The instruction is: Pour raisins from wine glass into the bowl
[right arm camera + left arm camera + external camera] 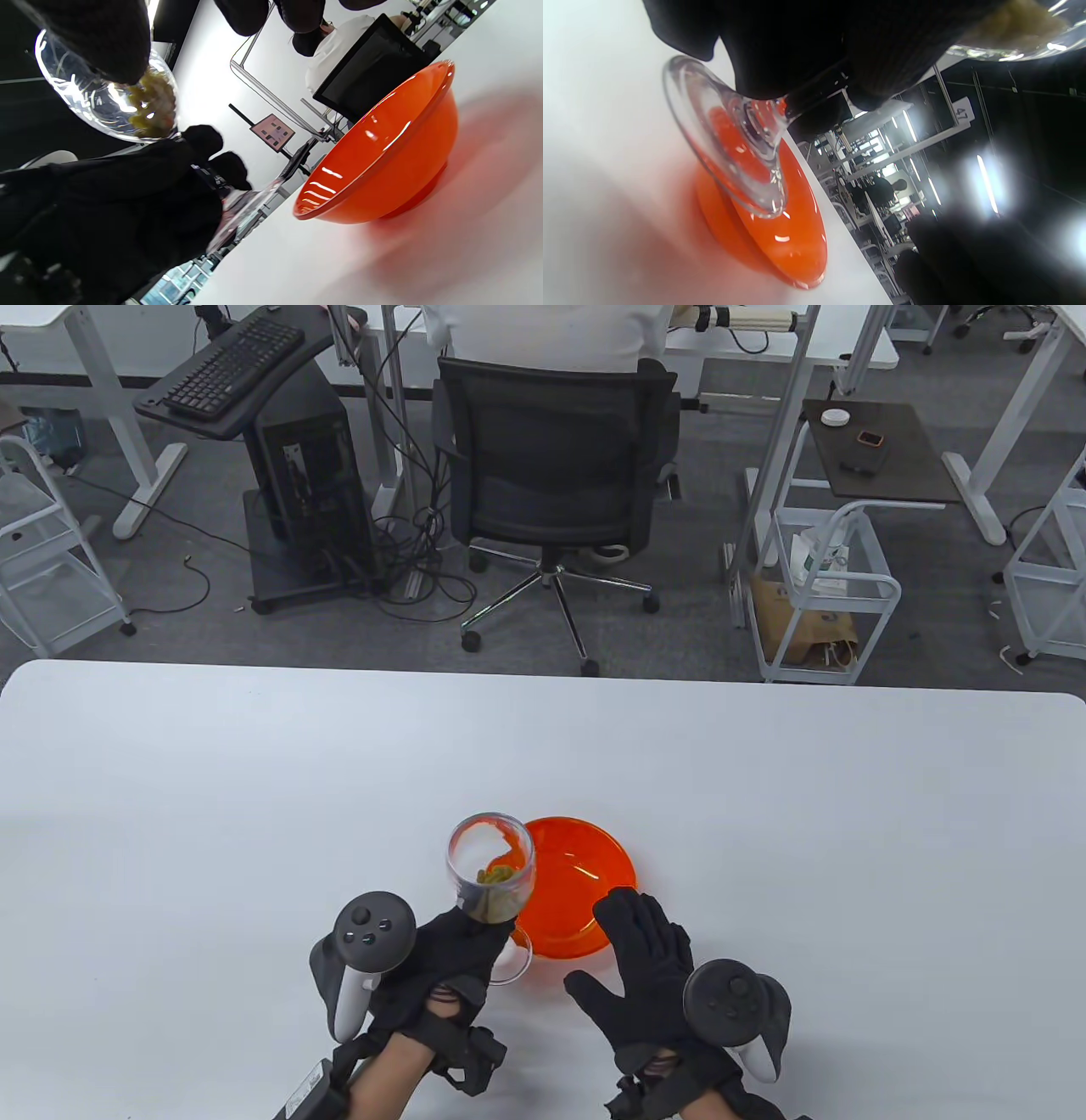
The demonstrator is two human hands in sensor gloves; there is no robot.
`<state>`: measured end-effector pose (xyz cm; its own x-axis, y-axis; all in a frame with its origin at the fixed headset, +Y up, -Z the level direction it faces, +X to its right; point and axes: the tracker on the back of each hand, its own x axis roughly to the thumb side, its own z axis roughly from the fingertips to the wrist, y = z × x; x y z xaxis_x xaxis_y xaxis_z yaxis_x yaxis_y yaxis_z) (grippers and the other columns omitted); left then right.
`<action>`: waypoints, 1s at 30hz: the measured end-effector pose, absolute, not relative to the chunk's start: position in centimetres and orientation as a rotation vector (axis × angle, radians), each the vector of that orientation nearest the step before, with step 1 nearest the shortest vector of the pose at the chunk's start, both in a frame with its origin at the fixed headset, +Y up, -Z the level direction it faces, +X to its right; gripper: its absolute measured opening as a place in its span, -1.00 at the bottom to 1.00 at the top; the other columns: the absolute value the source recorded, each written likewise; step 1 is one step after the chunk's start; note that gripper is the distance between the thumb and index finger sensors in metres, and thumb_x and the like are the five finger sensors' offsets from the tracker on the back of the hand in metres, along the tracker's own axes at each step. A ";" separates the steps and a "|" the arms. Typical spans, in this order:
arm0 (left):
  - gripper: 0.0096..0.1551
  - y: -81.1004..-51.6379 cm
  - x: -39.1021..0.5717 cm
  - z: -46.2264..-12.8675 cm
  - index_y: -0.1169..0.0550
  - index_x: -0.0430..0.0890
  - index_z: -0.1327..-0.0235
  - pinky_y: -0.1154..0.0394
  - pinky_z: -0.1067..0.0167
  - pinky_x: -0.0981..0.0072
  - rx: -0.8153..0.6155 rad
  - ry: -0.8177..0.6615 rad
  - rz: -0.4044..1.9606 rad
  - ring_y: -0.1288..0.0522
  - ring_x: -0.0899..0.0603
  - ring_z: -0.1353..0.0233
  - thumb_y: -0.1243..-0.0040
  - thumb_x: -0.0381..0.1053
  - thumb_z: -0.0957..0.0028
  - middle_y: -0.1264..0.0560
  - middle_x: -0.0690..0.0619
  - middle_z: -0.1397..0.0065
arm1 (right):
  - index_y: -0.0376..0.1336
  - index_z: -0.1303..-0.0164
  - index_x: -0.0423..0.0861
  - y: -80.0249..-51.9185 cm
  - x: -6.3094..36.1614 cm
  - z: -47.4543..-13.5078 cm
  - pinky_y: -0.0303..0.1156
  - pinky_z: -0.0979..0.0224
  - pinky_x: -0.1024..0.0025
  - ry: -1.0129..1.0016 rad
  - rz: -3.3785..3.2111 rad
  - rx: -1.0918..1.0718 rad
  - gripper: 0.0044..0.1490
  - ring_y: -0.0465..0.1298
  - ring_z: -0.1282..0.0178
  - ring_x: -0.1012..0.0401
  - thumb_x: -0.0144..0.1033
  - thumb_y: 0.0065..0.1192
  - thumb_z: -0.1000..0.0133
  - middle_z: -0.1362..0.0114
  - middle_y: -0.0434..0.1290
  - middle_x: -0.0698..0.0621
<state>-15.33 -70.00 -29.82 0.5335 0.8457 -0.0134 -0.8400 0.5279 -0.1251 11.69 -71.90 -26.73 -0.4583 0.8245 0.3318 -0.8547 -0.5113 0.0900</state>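
One wine glass (490, 869) and one orange bowl (585, 848) were on show above a white desk (254, 814), with two gloved hands working near its front edge. The left hand (441, 959) held the glass by its stem; in the left wrist view the black fingers (797, 46) were wrapped around the stem just above the round clear foot (725, 140), so that grip was pinching the stem. The glass was lifted off the desk, its foot hanging clear in the right wrist view, and it stood just left of the bowl with its mouth leaning a little toward the bowl's rim. A small heap of greenish-yellow raisins (496, 878) lay in the bottom of the glass cup; their number could not be counted. Whether any raisins lay in the bowl could not be told.

The bowl rested on the desk between the two hands. The right hand (649, 976) lay flat with its fingers spread, holding nothing, its fingertips at the near right edge of the bowl. One tracker was strapped to the back of each hand, two in all.
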 end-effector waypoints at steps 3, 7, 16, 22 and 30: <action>-0.48 -70.1 -13.8 -29.4 -0.67 0.21 -0.19 -0.35 -0.41 -0.17 -0.139 -0.100 1.008 -0.59 -0.15 -0.40 -0.37 0.02 0.11 -0.72 0.04 -0.31 | -0.12 -0.62 -0.17 -72.0 11.4 -26.6 -0.42 -0.48 -0.48 -0.077 1.962 0.419 0.11 -0.22 -0.63 -0.46 0.19 0.29 -0.12 -0.74 -0.14 -0.34; -0.48 -70.4 -12.1 -29.0 -0.67 0.21 -0.19 -0.35 -0.41 -0.16 -0.168 -0.155 0.997 -0.59 -0.15 -0.40 -0.36 0.02 0.10 -0.71 0.04 -0.31 | -0.15 -0.62 -0.16 -72.0 10.9 -26.4 -0.43 -0.48 -0.48 -0.041 1.856 0.420 0.14 -0.22 -0.63 -0.45 0.19 0.31 -0.11 -0.74 -0.16 -0.35; -0.48 -71.2 -9.7 -28.5 -0.66 0.23 -0.20 -0.35 -0.42 -0.16 -0.205 -0.241 0.966 -0.59 -0.14 -0.40 -0.37 0.03 0.10 -0.71 0.05 -0.31 | -0.12 -0.59 -0.17 -72.8 10.9 -26.7 -0.38 -0.49 -0.50 0.020 1.724 0.340 0.10 -0.15 -0.63 -0.46 0.04 0.43 -0.10 -0.73 -0.10 -0.33; -0.48 -71.2 -8.6 -28.0 -0.64 0.23 -0.21 -0.32 -0.43 -0.18 -0.231 -0.302 0.960 -0.57 -0.14 -0.42 -0.35 0.04 0.09 -0.70 0.06 -0.33 | -0.01 -0.52 -0.16 -73.0 10.7 -26.6 -0.27 -0.51 -0.52 0.010 1.678 0.299 -0.02 0.02 -0.63 -0.43 -0.12 0.50 -0.07 -0.71 0.00 -0.29; -0.47 -71.3 -8.4 -28.0 -0.63 0.24 -0.22 -0.14 -0.49 -0.28 -0.226 -0.309 0.922 -0.42 -0.20 -0.55 -0.38 0.03 0.09 -0.66 0.03 -0.39 | 0.07 -0.46 -0.12 -73.3 10.9 -26.5 -0.12 -0.50 -0.56 0.027 1.630 0.247 -0.15 0.10 -0.61 -0.42 -0.28 0.50 -0.07 -0.69 0.04 -0.30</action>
